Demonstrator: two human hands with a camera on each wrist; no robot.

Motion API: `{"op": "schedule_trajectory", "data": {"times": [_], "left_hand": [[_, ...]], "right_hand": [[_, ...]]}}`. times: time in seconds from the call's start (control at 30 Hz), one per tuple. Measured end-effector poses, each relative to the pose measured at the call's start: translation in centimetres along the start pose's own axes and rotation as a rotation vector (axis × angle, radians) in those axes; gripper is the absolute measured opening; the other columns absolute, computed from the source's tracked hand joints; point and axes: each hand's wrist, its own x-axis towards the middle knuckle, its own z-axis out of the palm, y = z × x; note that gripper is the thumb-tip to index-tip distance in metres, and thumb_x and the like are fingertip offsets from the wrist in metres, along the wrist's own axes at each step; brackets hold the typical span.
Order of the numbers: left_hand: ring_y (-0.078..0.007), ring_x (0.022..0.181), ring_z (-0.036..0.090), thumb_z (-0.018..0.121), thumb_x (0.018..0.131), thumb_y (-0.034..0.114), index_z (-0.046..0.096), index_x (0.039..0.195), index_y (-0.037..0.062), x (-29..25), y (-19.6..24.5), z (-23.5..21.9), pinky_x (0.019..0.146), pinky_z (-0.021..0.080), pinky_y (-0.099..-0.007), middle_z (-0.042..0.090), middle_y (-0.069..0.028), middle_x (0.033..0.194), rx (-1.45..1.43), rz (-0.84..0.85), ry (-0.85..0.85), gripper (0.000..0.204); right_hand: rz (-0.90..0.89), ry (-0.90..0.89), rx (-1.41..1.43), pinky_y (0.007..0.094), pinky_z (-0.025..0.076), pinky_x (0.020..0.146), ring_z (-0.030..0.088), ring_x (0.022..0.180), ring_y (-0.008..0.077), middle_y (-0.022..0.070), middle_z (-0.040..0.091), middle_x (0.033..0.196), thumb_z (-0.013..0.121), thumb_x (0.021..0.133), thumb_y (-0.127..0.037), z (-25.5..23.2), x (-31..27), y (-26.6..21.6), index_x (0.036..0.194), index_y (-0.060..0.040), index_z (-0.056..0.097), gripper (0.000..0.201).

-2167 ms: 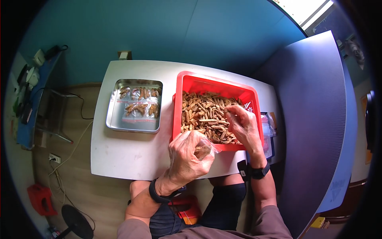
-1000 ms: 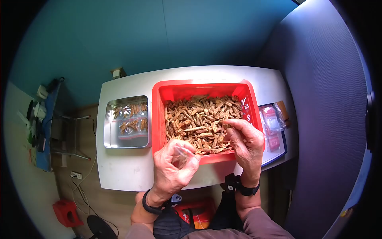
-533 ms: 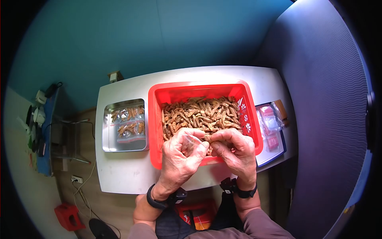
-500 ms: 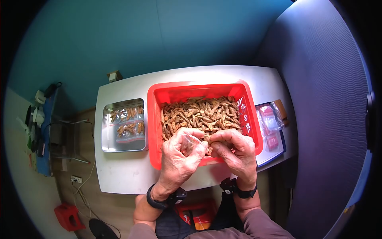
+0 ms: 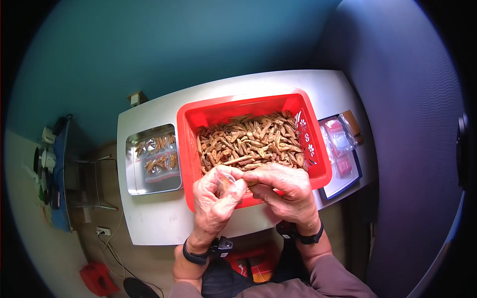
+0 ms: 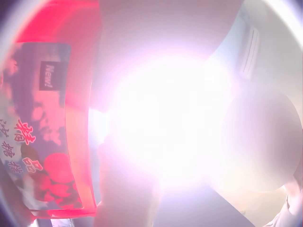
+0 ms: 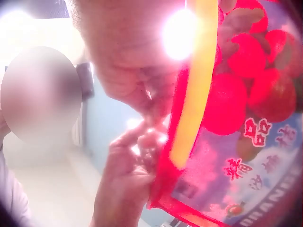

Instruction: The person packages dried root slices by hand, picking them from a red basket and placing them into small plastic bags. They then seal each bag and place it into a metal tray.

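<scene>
My left hand (image 5: 213,203) grips a small clear plastic bag (image 5: 225,183) with brown pieces inside. The fingertips of my right hand (image 5: 288,193) meet the left fingertips at the bag's side, over the near rim of a red basket (image 5: 323,174); a bit of a brown dried root piece shows between right thumb and forefinger. A heap of dried root pieces (image 5: 248,141) fills the basket. In the right wrist view the fingers of both hands touch, partly lost in glare. Glare hides most of the left wrist view.
Left of the basket stands a metal tin (image 5: 130,181) with several filled zip bags (image 5: 161,164). At right, a tray (image 5: 340,191) bears packs of bags (image 5: 338,141). All rest on a white table (image 5: 154,223). A grey-blue partition (image 5: 397,124) closes off the right side.
The right hand has come from the heap, carrying a dried root piece, to the left hand's bag. Both hands have since drawn slightly left together, and the head view has shifted.
</scene>
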Motion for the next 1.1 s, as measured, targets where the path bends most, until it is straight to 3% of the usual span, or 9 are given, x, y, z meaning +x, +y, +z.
{"op": "schedule_trajectory", "data": {"times": [0.1,0.17,0.27,0.47,0.73,0.87,1.1], "left_hand": [[0.0,0.064,0.048,0.066,0.095,0.009,0.065,0.098,0.0005,0.01,0.25,0.15,0.056,0.037,-0.0181,0.059,0.0052,0.075,0.059,0.023,0.012,0.009],[0.0003,0.064,0.047,0.067,0.094,0.009,0.066,0.098,0.0006,-0.02,-0.09,-0.06,0.055,0.035,-0.0179,0.058,0.006,0.074,0.084,0.031,0.01,0.01],[0.0003,0.063,0.046,0.068,0.094,0.01,0.067,0.098,0.0007,-0.02,-0.1,-0.1,0.055,0.034,-0.0177,0.058,0.0062,0.074,0.13,0.065,-0.003,0.01],[-0.0026,0.062,0.053,0.069,0.094,0.009,0.067,0.098,-0.0005,-0.06,-0.27,-0.3,0.055,0.041,-0.0201,0.061,0.0023,0.071,0.118,0.054,-0.026,0.011],[-0.0082,0.052,0.05,0.064,0.096,0.014,0.064,0.088,0.0004,-0.09,-0.51,-0.7,0.049,0.038,-0.0227,0.059,-0.0031,0.065,0.134,0.099,0.011,0.015],[-0.0082,0.053,0.05,0.065,0.096,0.015,0.065,0.09,-0.0003,-0.07,-0.58,-0.82,0.051,0.039,-0.0225,0.06,-0.0033,0.066,0.12,0.089,0.015,0.016],[-0.0043,0.06,0.053,0.07,0.095,0.012,0.066,0.096,-0.0003,-0.16,-0.53,-0.75,0.055,0.041,-0.0209,0.06,0.0004,0.068,0.08,0.112,0.008,0.013]], "right_hand": [[-0.059,0.027,-0.038,0.0344,0.056,0.069,0.07,0.081,0.0271,0.0126,0.07,0.092,0.073,0.082,0.004,0.19,0.14,0.12,0.115,-0.003,0.069,0.034],[-0.048,0.043,-0.094,0.0322,0.056,0.068,0.071,0.077,0.0224,0.0121,0.073,0.09,0.076,0.08,0.002,0.18,0.22,0.04,0.106,-0.0012,0.073,0.026],[-0.081,0.024,-0.103,0.035,0.055,0.066,0.068,0.076,0.0258,0.0098,0.068,0.086,0.072,0.085,-0.001,-0.09,0.26,0.23,0.111,-0.0055,0.071,0.027],[-0.053,0.061,-0.076,0.0353,0.055,0.066,0.069,0.077,0.0257,0.0095,0.069,0.088,0.074,0.083,-0.004,0.05,0.01,0.7,0.107,-0.0059,0.07,0.024],[-0.157,0.041,-0.097,0.0362,0.056,0.066,0.069,0.078,0.0276,0.0102,0.067,0.09,0.074,0.08,-0.002,0.16,0.09,0.5,0.112,-0.0047,0.066,0.033],[-0.141,0.034,-0.115,0.0343,0.057,0.066,0.071,0.079,0.028,0.0135,0.071,0.095,0.08,0.075,0.0,0.26,0.06,0.42,0.108,-0.0018,0.07,0.035],[-0.123,0.031,-0.199,0.0339,0.056,0.064,0.071,0.077,0.0273,0.0134,0.071,0.092,0.079,0.08,-0.005,0.16,0.0,0.47,0.107,-0.0015,0.071,0.028]]}}
